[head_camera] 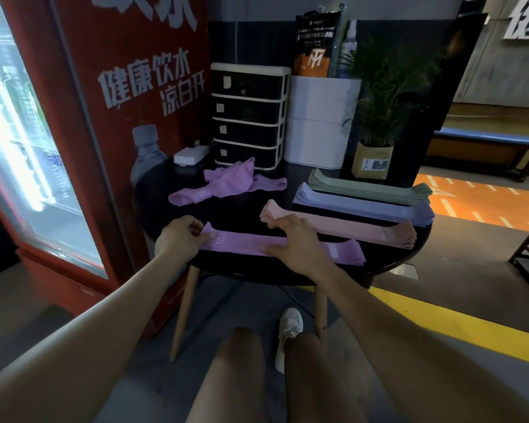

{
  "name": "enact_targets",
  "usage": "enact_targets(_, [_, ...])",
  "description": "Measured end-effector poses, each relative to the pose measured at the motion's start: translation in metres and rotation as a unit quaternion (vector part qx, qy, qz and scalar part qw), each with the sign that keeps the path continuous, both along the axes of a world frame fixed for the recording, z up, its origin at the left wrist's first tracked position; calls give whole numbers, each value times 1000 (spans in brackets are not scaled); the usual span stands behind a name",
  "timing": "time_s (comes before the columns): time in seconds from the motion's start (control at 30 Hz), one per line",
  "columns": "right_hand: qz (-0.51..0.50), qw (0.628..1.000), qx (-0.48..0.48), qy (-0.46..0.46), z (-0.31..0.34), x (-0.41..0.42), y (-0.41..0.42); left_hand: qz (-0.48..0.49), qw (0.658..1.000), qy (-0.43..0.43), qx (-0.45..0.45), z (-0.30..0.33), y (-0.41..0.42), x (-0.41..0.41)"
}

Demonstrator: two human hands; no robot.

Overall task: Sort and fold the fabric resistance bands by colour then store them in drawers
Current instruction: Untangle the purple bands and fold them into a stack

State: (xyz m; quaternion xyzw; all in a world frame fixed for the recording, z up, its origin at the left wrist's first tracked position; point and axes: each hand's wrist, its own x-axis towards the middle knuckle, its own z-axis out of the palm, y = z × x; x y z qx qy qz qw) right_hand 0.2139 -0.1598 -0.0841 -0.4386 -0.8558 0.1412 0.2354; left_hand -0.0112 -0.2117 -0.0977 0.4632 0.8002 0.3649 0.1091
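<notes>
Left hand (pixel 180 238) fingers pinching purple band (pixel 245 244) end marked "10", right hand (pixel 293 242) flat on it, fridge (pixel 153 87) reading "健康饮水 凉白开"

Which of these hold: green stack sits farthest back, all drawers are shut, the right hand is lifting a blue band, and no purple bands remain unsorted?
1. The green stack lies farthest back of the flat stacks. True.
2. All four drawers of the drawer unit are shut. True.
3. The right hand lifts a blue band. False: it presses on the flat purple band, whose end the left hand pinches.
4. No purple bands remain unsorted. False: a crumpled purple pile lies near the drawers.
</notes>
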Motion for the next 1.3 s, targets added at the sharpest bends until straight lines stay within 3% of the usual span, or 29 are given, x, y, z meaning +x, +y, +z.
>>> enact_targets(0.3, [9,1000,6,-12,-13,2,-1,4,1000,-7,18,-4,2,1])
enact_targets(0.43, [19,1000,-4,-18,-14,2,0,-4,995,-46,89,-5,2,2])
enact_targets(0.53, [24,999,-8,-30,-14,1,1,-68,986,56,141,1,-1,3])
enact_targets(0.67, [24,999,-19,-44,-12,2,1,-265,948,175,15,12,2,5])
enact_targets(0.77, [23,998,-24,-51,-11,1,2,-301,901,289,-118,14,14,4])
enact_targets(0.83, [25,997,-34,-57,-8,0,4,-311,880,316,-171,15,20,3])
enact_targets(1.17, [36,991,-43,-120,4,-4,11,-357,889,248,-144,18,26,-1])
enact_targets(1.3, [63,997,-30,-46,19,-13,22,-347,918,174,-79,28,34,-9])
